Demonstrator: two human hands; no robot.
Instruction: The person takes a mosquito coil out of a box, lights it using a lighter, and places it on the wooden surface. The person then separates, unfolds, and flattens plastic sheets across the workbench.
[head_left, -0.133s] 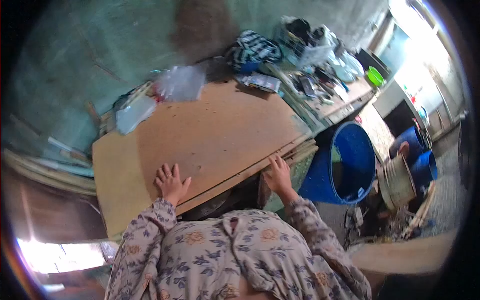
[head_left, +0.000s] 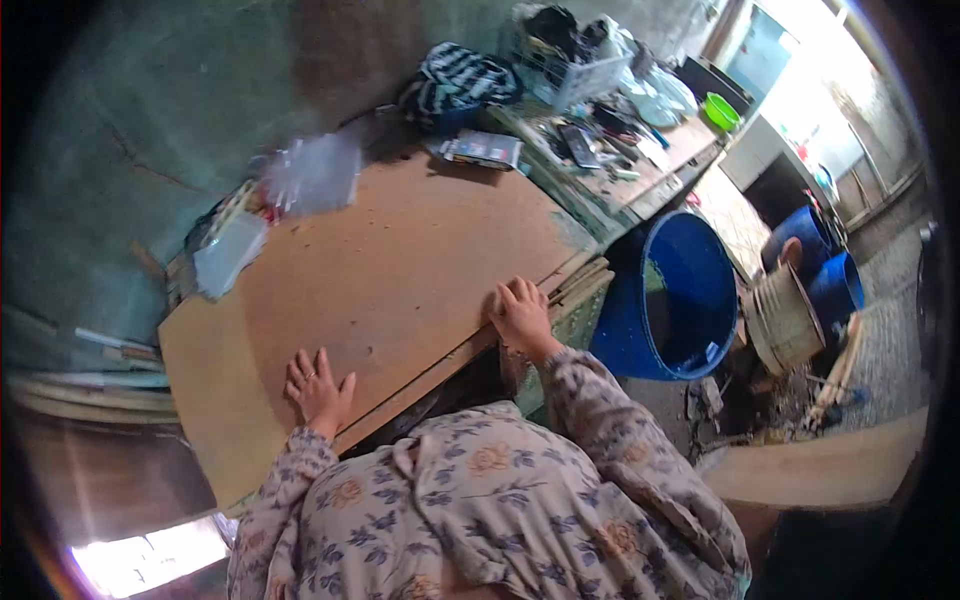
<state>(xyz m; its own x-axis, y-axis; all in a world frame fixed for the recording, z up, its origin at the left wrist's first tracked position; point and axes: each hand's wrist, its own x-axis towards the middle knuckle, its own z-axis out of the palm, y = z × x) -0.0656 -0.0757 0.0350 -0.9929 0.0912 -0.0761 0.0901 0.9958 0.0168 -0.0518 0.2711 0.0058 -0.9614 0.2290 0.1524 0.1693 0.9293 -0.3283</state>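
Your left hand point(head_left: 319, 393) lies spread on the wooden board point(head_left: 390, 250), lower left of the frame. Your right hand point(head_left: 522, 314), fingers slightly curled, rests at the board's front edge, near centre. The board fills the middle; the blue barrel point(head_left: 690, 295) stands right.

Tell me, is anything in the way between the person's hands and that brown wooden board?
No, nothing visible: the bare left hand is spread on the brown wooden board, the bare right hand at its near edge. The clear plastic bags lie toward the wall.
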